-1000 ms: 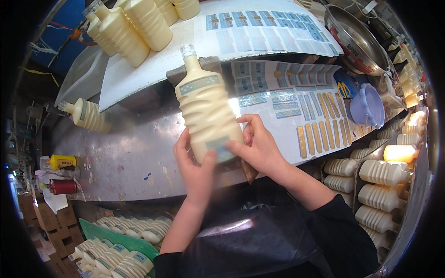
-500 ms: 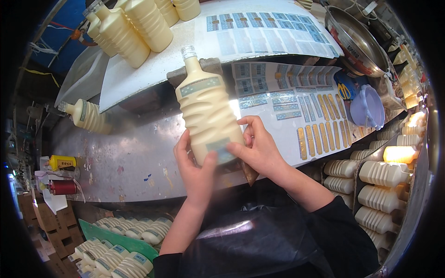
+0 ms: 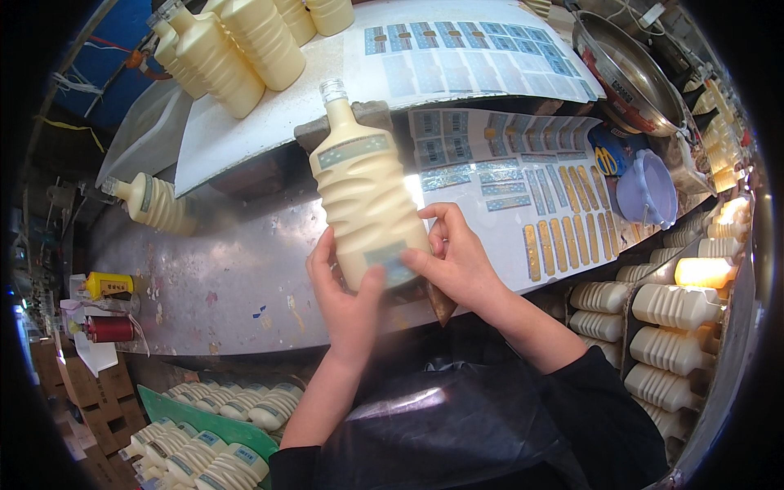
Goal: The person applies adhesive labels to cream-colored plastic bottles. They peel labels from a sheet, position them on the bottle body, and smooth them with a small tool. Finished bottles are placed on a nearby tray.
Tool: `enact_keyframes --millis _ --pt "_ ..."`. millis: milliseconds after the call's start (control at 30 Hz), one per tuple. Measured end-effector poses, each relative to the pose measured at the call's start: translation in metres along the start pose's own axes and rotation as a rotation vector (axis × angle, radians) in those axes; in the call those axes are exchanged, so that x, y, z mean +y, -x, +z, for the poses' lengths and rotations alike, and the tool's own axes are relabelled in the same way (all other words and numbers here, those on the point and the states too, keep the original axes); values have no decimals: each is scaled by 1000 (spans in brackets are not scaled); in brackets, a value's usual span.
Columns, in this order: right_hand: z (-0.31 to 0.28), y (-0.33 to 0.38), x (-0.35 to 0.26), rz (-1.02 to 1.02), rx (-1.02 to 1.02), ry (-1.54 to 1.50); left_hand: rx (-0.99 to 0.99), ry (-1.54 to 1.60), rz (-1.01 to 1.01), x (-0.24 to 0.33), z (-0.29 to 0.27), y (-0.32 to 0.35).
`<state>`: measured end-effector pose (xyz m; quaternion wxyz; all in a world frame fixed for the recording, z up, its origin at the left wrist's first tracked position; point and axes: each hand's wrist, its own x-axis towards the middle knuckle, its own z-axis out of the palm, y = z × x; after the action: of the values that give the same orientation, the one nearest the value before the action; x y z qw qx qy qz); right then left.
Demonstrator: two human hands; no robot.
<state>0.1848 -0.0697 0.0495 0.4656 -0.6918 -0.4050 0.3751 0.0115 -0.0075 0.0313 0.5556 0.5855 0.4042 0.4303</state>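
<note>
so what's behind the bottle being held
Behind the bottle, a grey block shows either side of the neck; its middle is covered, as is whatever's behind the body.

Against 1 second ago, the cream bottle (image 3: 363,196) sits a touch farther right in view. The left hand (image 3: 345,310) and right hand (image 3: 461,265), gripping it, shift the same slight way. Near the base, the bluish label (image 3: 385,251) slides right with the bottle, and the left thumb (image 3: 371,283) and right thumb (image 3: 416,262) travel along with it. The whole bench view also slips down a hair: the sheet of labels (image 3: 498,247) and the lilac bucket (image 3: 645,192) both appear marginally lower than 1 second ago.
</note>
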Motion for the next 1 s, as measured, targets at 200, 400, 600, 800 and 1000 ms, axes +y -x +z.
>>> enact_keyframes --millis 200,400,600,800,1000 --pt "-10 -1 -11 83 -33 -41 -17 -70 9 8 4 0" --pt "-28 -11 -34 -374 23 30 -24 -131 -1 7 0 -1" --pt "-25 -10 -60 -734 173 505 -12 -128 3 2 -7 1" --pt "2 37 -44 -1018 -4 568 6 43 -10 -12 -18 -9" --pt "19 28 -40 -497 231 246 109 -492 305 -4 7 -9"
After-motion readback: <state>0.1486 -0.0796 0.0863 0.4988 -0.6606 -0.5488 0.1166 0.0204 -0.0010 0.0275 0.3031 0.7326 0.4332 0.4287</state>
